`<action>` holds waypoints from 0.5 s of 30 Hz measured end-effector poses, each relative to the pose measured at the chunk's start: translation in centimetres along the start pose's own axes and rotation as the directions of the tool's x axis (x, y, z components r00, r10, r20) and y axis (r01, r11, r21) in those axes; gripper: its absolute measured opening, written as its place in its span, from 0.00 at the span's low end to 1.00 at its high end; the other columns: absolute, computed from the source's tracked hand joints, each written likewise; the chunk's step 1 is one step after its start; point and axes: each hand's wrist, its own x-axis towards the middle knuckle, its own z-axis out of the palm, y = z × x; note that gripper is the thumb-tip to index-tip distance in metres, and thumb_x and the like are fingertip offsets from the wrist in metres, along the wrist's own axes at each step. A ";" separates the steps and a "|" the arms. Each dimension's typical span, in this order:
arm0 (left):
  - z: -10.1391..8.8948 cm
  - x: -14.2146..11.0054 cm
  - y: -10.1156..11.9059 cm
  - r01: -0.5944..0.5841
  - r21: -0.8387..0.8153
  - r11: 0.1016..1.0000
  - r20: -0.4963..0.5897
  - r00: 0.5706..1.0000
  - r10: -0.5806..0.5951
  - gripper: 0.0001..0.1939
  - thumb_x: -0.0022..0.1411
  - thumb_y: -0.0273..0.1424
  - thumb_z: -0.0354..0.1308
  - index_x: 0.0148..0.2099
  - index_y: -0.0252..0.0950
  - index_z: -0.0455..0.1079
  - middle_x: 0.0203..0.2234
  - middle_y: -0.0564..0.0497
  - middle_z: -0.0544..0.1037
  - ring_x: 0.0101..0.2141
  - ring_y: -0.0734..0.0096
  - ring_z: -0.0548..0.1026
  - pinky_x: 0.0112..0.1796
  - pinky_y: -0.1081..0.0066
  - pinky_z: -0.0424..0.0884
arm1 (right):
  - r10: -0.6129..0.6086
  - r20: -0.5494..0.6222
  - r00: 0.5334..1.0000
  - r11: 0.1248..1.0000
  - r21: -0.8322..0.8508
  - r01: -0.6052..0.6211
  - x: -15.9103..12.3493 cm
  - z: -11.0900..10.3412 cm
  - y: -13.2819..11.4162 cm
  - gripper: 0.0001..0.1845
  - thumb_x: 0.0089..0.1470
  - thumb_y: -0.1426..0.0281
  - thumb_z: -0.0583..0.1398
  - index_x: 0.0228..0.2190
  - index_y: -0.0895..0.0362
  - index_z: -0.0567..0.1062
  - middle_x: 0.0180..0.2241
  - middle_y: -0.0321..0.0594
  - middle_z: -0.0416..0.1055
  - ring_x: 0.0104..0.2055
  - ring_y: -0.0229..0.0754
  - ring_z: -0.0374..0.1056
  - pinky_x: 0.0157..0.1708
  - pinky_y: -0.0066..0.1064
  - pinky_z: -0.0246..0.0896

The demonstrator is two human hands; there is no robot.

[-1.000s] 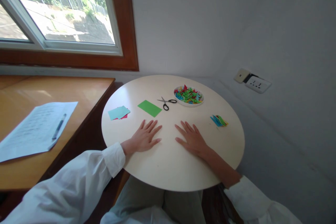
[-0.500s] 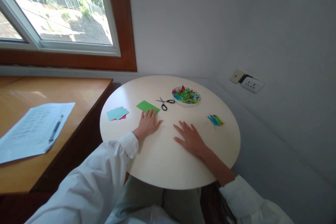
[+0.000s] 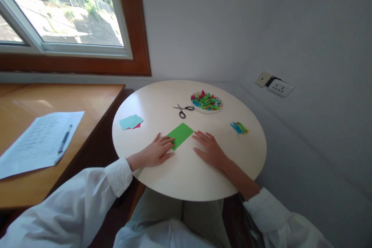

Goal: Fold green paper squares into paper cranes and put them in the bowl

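Note:
A green sheet of paper (image 3: 181, 135) lies flat and slanted on the round white table (image 3: 186, 182), between my hands. The fingertips of my left hand (image 3: 157, 151) rest on its left part, with the fingers stretched out and the thumb apart. At the sheet's right corner, my right hand (image 3: 211, 150) lies on the tabletop, fingers extended and holding nothing. Beyond the sheet are scissors (image 3: 183, 110) with black handles, their blades slightly apart and pointing left.
A white dish (image 3: 207, 111) of small colourful paper pieces stands at the back. Folded coloured strips (image 3: 240, 128) lie on the right, and light blue paper (image 3: 131, 121) over red on the left. A wooden desk (image 3: 95, 124) holds written sheets (image 3: 37, 139) and a pen (image 3: 64, 138).
My left hand has drawn the green paper toward me and to the right, and the sheet has turned. My right hand has stayed nearly in place, its fingers closer together.

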 end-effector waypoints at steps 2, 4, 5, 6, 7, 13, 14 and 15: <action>-0.4 -0.2 0.7 -0.042 -0.058 0.997 0.006 0.999 0.042 0.17 0.64 0.39 0.42 0.48 0.35 0.64 0.53 0.41 0.66 0.56 0.61 0.59 0.57 0.49 0.45 | -0.063 0.004 0.998 0.998 0.025 0.063 0.0 0.0 -0.7 0.25 0.55 0.65 0.52 0.54 0.57 0.62 0.57 0.48 0.59 0.60 0.46 0.52 0.58 0.45 0.44; -0.5 -0.1 1.1 -0.065 -0.106 0.992 -0.003 0.998 0.065 0.17 0.63 0.40 0.44 0.47 0.35 0.64 0.52 0.41 0.67 0.55 0.62 0.61 0.58 0.53 0.48 | -0.085 0.024 0.996 0.995 0.047 0.084 0.0 0.1 -1.2 0.25 0.56 0.64 0.52 0.55 0.57 0.61 0.57 0.48 0.59 0.60 0.46 0.52 0.57 0.45 0.45; -0.4 0.1 1.3 -0.067 -0.123 0.990 -0.012 0.998 0.066 0.18 0.63 0.41 0.45 0.48 0.34 0.63 0.51 0.41 0.67 0.54 0.62 0.62 0.57 0.56 0.51 | -0.079 0.033 0.996 0.995 0.057 0.077 0.0 0.2 -1.4 0.25 0.56 0.64 0.52 0.54 0.57 0.61 0.56 0.48 0.61 0.59 0.46 0.54 0.56 0.45 0.46; -0.3 0.2 1.4 -0.060 -0.136 0.989 -0.024 0.998 0.057 0.19 0.62 0.41 0.46 0.49 0.34 0.63 0.50 0.41 0.68 0.53 0.63 0.63 0.56 0.58 0.55 | -0.064 0.036 0.997 0.996 0.065 0.062 -0.1 0.2 -1.5 0.24 0.56 0.63 0.53 0.54 0.57 0.63 0.55 0.48 0.62 0.58 0.46 0.56 0.56 0.45 0.48; -0.1 0.4 1.5 -0.044 -0.146 0.988 -0.038 0.999 0.039 0.20 0.62 0.41 0.46 0.50 0.34 0.62 0.50 0.41 0.68 0.52 0.62 0.64 0.54 0.60 0.58 | -0.046 0.036 0.998 0.997 0.071 0.043 -0.2 0.3 -1.6 0.23 0.56 0.63 0.53 0.53 0.57 0.64 0.54 0.48 0.63 0.56 0.46 0.58 0.54 0.44 0.49; 1.3 1.5 1.8 0.034 -0.095 0.995 -0.140 0.989 -0.047 0.26 0.60 0.45 0.48 0.55 0.33 0.60 0.48 0.40 0.67 0.49 0.59 0.65 0.52 0.58 0.61 | 0.007 0.023 1.000 0.996 0.089 -0.009 -0.8 -0.3 -2.6 0.18 0.54 0.66 0.56 0.46 0.58 0.71 0.47 0.48 0.70 0.49 0.47 0.63 0.47 0.42 0.56; 1.4 1.7 1.8 0.030 -0.076 0.997 -0.147 0.988 -0.041 0.26 0.60 0.45 0.48 0.55 0.32 0.60 0.48 0.40 0.67 0.49 0.58 0.64 0.53 0.56 0.60 | 0.000 0.025 1.000 0.996 0.089 -0.002 -1.0 -0.4 -2.9 0.17 0.54 0.66 0.56 0.46 0.58 0.71 0.46 0.48 0.70 0.48 0.47 0.64 0.46 0.41 0.56; 1.5 1.8 1.9 0.028 -0.065 0.997 -0.151 0.988 -0.038 0.26 0.61 0.44 0.47 0.54 0.32 0.61 0.48 0.39 0.67 0.49 0.57 0.64 0.53 0.56 0.60 | -0.009 0.026 1.000 0.996 0.089 0.007 -1.1 -0.5 -3.1 0.16 0.54 0.67 0.57 0.45 0.58 0.72 0.46 0.47 0.70 0.47 0.47 0.64 0.46 0.41 0.56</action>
